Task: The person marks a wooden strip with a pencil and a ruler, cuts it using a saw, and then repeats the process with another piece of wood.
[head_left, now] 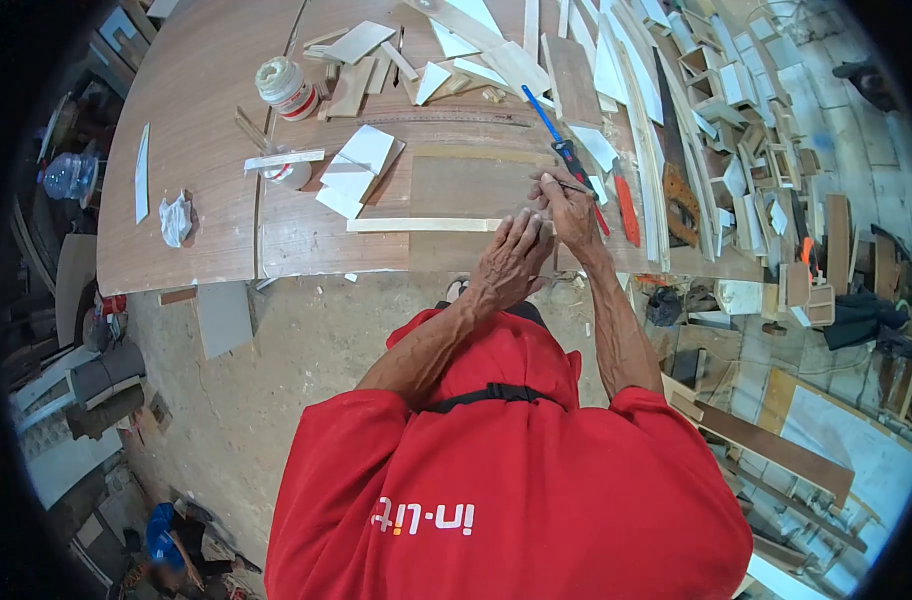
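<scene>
My left hand [514,258] lies with fingers stretched over the right end of a thin pale wood strip [421,225], near the table's front edge. Close beside it, my right hand [573,212] is closed around a slim pencil-like stick [574,186]. Under and behind the hands is a flat brown board [466,185]. A blue tool with a dark grip [564,150] lies just past my right hand. To the right of that hand rests an orange-red long-handled tool [627,212]. What lies beneath my left palm is hidden.
A clear ruler [446,118], wood offcuts [351,90] and a glue jar [286,90] sit farther back. A strip lies across a white container [294,174]. On the right are a handsaw [682,205] and long strips. A person in blue [166,535] is at lower left.
</scene>
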A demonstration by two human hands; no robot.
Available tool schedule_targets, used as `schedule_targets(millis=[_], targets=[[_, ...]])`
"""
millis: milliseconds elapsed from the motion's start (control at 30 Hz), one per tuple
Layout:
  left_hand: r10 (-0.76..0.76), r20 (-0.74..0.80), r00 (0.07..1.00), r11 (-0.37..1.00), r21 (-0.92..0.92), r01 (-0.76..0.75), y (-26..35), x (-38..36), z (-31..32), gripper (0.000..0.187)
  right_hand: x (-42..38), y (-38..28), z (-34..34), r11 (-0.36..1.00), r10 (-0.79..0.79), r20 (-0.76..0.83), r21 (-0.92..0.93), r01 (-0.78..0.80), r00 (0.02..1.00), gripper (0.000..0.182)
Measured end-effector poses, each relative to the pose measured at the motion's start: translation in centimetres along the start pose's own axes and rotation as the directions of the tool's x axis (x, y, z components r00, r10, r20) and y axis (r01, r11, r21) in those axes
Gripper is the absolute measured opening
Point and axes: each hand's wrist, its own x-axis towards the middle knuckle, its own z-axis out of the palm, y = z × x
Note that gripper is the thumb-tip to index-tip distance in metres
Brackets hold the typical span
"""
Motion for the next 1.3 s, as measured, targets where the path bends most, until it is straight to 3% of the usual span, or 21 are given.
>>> schedule_targets(millis=[67, 133, 167, 233, 433, 567, 767, 833, 900, 933, 1100, 1233, 1300], targets=[[0.007, -0.007, 1.000, 1.000, 0.001, -0.007, 0.1, 0.1, 0.2, 0.084, -0.6, 0.3, -0.4, 0.999, -0.027, -0.034, 0.046, 0.029, 0.999, 0.024], [-0.017, -0.016, 1.000, 1.000, -0.018, 0.016, 0.1, 0.1, 0.0, 0.087, -1.1, 0.8, -0.8, 0.973, -0.164, -0.060, -0.173, 0.151, 0.985, 0.022], [-0.011, -0.016, 1.000, 1.000, -0.016, 0.011, 0.1, 0.2, 0.0, 0.087, -1.4, 1.1, -1.1, 0.973, -0.166, -0.065, -0.171, 0.153, 0.984, 0.022], [-0.036, 0.004, 0.999, 0.997, -0.069, 0.036, 0.1, 0.1, -0.2, 0.089, -2.5, 1.6, -1.9, 0.839, -0.372, -0.005, -0.430, 0.334, 0.928, 0.027], [0.013, -0.142, 0.990, 0.986, -0.162, -0.036, -0.2, -0.3, -0.4, 0.086, -5.0, 1.8, -3.9, 0.795, -0.339, 0.134, -0.489, 0.360, 0.931, 0.036], [-0.014, -0.144, 0.989, 0.973, -0.231, -0.020, -0.7, -1.0, -1.9, 0.086, -5.0, 2.4, -4.1, 0.756, -0.391, 0.165, -0.503, 0.418, 0.905, 0.034], [-0.228, -0.199, 0.953, 0.972, -0.107, 0.210, -3.3, -2.7, -4.4, 0.080, -4.5, 3.8, -3.8, 0.871, -0.341, 0.003, -0.377, 0.317, 0.940, 0.027], [-0.289, -0.167, 0.943, 0.956, -0.102, 0.275, -3.7, -2.8, -4.4, 0.069, -3.6, 3.2, -3.3, 0.897, -0.313, -0.129, -0.365, 0.249, 0.941, 0.025], [-0.366, -0.074, 0.928, 0.930, -0.052, 0.363, -4.5, -3.2, -3.8, 0.059, -2.0, 3.2, -2.4, 0.866, -0.376, -0.162, -0.412, 0.284, 0.912, 0.025], [-0.354, -0.116, 0.928, 0.935, -0.010, 0.355, -4.5, -3.2, -3.5, 0.046, -1.0, 3.3, -1.9, 0.831, -0.435, -0.188, -0.460, 0.312, 0.881, 0.024], [-0.328, -0.119, 0.937, 0.944, -0.013, 0.329, -4.7, -2.8, -3.5, 0.035, 4.0, 2.9, 1.1, 0.777, -0.504, -0.246, -0.548, 0.311, 0.828, 0.023], [-0.303, -0.215, 0.929, 0.953, -0.035, 0.302, -4.8, -2.6, -3.5, 0.030, 7.6, 2.0, 2.1, 0.718, -0.503, -0.156, -0.623, 0.310, 0.850, 0.023], [-0.308, -0.235, 0.922, 0.951, -0.043, 0.307, -4.7, -2.7, -3.6, 0.028, 8.3, 2.0, 2.6, 0.654, -0.533, -0.037, -0.652, 0.384, 0.845, 0.021]])
